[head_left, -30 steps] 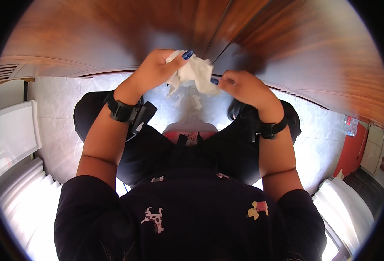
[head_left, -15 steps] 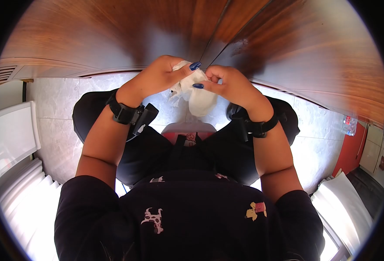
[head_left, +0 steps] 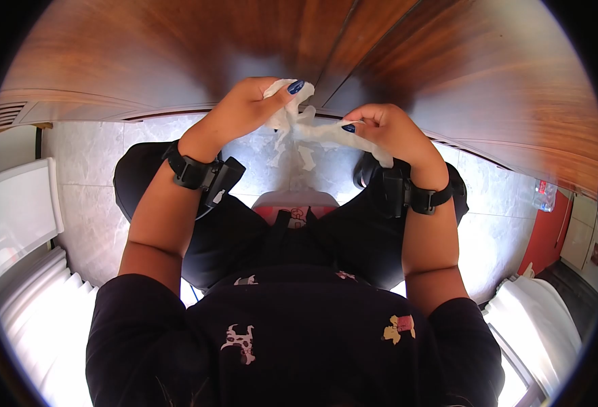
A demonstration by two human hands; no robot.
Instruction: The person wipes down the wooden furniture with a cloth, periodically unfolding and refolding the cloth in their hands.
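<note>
Left hand (head_left: 248, 103) and right hand (head_left: 399, 133) have drawn apart, each pinching the thin crumpled white tissue-like sheet (head_left: 327, 133); it now stretches between them, seemingly being torn.

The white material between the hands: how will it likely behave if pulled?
The white material is probably floppy: it droops in folds beside the right hand. It looks thin, so likely light. It looks ragged and may tear easily.
</note>
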